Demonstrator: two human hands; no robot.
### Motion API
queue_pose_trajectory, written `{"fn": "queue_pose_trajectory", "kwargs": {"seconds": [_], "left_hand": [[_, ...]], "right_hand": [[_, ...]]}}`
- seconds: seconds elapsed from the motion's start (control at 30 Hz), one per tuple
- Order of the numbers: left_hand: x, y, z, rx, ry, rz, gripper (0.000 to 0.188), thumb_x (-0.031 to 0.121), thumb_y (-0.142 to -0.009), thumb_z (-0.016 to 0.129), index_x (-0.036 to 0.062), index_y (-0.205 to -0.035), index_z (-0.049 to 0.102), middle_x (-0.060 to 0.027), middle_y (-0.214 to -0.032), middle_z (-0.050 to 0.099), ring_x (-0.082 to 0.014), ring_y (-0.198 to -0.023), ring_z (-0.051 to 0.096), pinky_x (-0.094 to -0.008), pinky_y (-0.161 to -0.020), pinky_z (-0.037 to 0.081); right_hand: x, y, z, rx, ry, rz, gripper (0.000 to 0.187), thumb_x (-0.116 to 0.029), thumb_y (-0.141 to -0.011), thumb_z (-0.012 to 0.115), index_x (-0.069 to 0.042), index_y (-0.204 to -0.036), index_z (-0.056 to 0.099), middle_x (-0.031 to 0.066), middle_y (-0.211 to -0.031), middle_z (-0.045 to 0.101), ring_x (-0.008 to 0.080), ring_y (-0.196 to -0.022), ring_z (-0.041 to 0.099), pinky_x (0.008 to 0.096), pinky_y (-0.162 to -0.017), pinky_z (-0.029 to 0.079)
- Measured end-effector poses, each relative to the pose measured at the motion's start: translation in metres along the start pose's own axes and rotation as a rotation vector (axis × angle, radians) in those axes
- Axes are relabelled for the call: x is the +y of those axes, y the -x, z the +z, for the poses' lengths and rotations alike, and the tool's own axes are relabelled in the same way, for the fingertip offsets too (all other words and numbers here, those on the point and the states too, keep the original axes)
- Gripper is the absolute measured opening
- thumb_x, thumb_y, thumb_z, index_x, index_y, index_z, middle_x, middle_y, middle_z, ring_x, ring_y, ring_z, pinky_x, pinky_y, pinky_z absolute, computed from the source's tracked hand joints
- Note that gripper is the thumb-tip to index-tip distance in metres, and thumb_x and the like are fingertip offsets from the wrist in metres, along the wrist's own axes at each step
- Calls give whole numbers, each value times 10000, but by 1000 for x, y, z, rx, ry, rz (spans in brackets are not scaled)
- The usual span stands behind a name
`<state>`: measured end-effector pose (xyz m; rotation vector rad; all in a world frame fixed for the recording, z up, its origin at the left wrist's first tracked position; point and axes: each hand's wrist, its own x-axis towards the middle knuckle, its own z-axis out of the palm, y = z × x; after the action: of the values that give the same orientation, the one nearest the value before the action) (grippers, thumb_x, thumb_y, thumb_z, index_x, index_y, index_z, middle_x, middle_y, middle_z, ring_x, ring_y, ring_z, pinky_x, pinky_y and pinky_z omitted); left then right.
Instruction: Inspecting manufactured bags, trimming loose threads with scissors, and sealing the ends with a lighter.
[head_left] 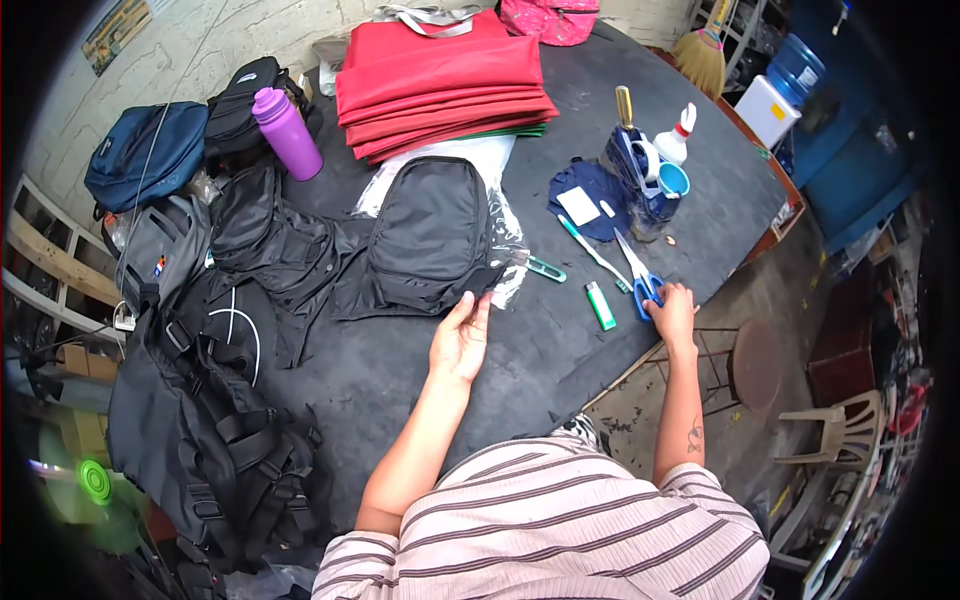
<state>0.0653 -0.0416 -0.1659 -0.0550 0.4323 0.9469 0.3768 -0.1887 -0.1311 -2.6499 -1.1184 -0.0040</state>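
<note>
The black backpack piece [432,235] lay flat at the frame's centre, partly on clear plastic wrap [500,215], apparently unwrapped but not yet cut. The left hand [461,338] rested with fingers loosely extended, fingertips touching its lower edge, gripping nothing. The right hand [673,312], at centre right, lay curled over the blue-handled scissors [641,278]; whether it gripped them I could not tell. A blue holder [640,175] at upper right held a yellow-handled tool and a white bottle.

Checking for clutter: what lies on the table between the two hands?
A green lighter lies between left hand and right hand, seen from the head view.
</note>
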Motion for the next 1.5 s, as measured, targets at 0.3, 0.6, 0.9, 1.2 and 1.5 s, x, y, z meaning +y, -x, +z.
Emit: {"fn": "queue_pose_trajectory", "kwargs": {"seconds": [0.3,0.6,0.9,1.2,1.5], "left_hand": [[-8,-11,26,-88,-300,-121,229,17,-800,586,-18,-1016,518,-141,-969,589,-255,-927,589,-392,-840,495],[15,19,81,-295,-611,420,617,-91,-755,503,30,-1317,278,-80,-1277,414,-172,-1168,422,-295,-973,344],[39,26,81,-249,-803,514,596,-87,-735,509,-11,-1292,311,-81,-1256,429,-159,-1149,424,-277,-976,314],[42,23,75,-261,-792,519,593,-84,-735,519,-21,-1289,317,-88,-1260,430,-165,-1164,417,-279,-987,302],[48,22,71,-264,-826,460,591,-68,-735,535,-25,-1282,315,-95,-1272,421,-165,-1175,408,-283,-989,299]], "right_hand": [[-48,36,-30,-358,-1576,24,314,-59,-710,683,-13,-991,550,123,-901,634,177,-733,620,275,-676,499],[-122,91,-7,-807,-1663,-4,376,-94,-706,718,6,-1018,535,60,-808,586,138,-734,567,252,-720,457],[-165,93,1,-932,-1463,-183,307,-235,-775,683,-14,-966,589,-21,-771,528,53,-695,469,188,-650,376],[-170,89,-1,-949,-1501,-217,434,-372,-775,661,15,-952,577,17,-719,524,96,-679,475,216,-637,377],[-173,82,-4,-936,-1388,-189,269,-233,-745,722,-42,-882,591,-5,-758,576,50,-657,500,193,-584,394]]}}
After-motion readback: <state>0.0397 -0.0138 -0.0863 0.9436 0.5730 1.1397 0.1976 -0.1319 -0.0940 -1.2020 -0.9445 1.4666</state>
